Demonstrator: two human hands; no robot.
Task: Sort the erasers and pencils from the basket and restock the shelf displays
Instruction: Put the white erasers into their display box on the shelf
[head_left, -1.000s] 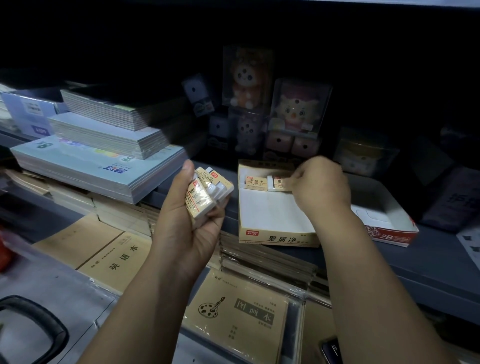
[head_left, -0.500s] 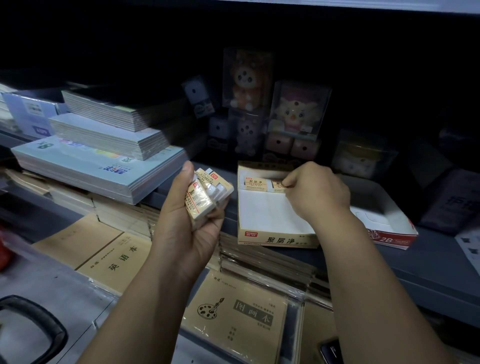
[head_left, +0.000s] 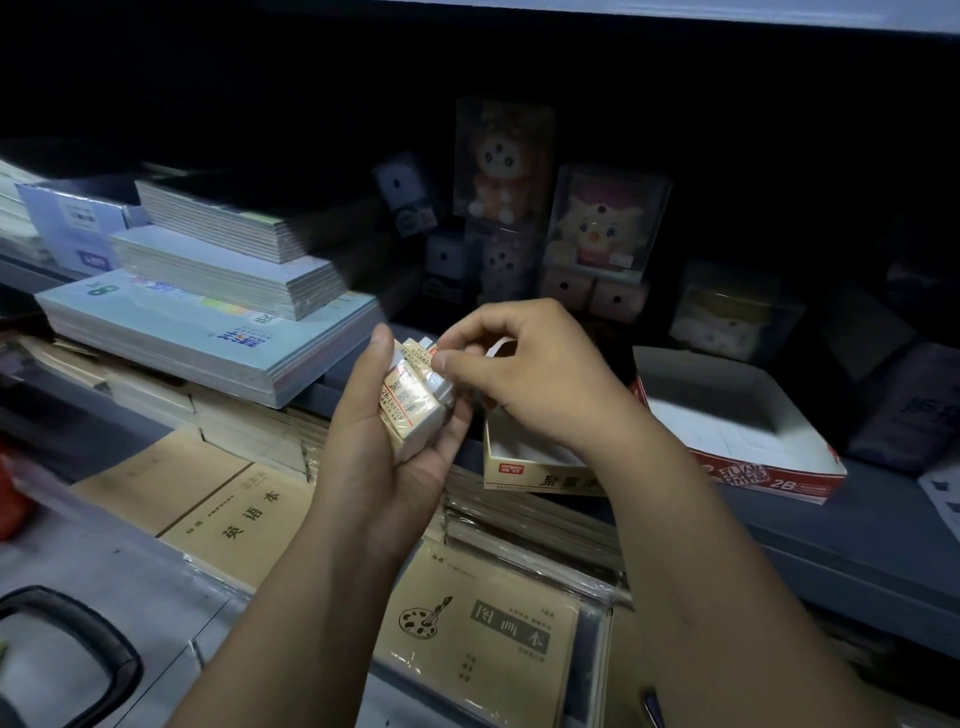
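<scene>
the person's left hand (head_left: 384, 467) is wrapped around a little bundle of erasers (head_left: 410, 405), held up in front of the shelf (head_left: 831, 530). the right hand (head_left: 524, 374) is curled in tight, its fingertips (head_left: 441, 361) pinching the top one of the bundle.

biggest risk imo: the bundle is only loosely stacked in the palm, so tugging one free could fan the rest out and drop them onto the exercise books (head_left: 483, 639) below. also two open boxes sit side by side, so one could easily land in the wrong display.

count: three erasers for sure in the left hand, maybe a fourth, hard to tell in the dark. two boxes: the cream display box (head_left: 519, 467), mostly hidden behind the right wrist, and the red-and-white box (head_left: 769, 467) right of it. zero pencils visible. only a basket handle (head_left: 104, 649) shows, bottom left.
</scene>
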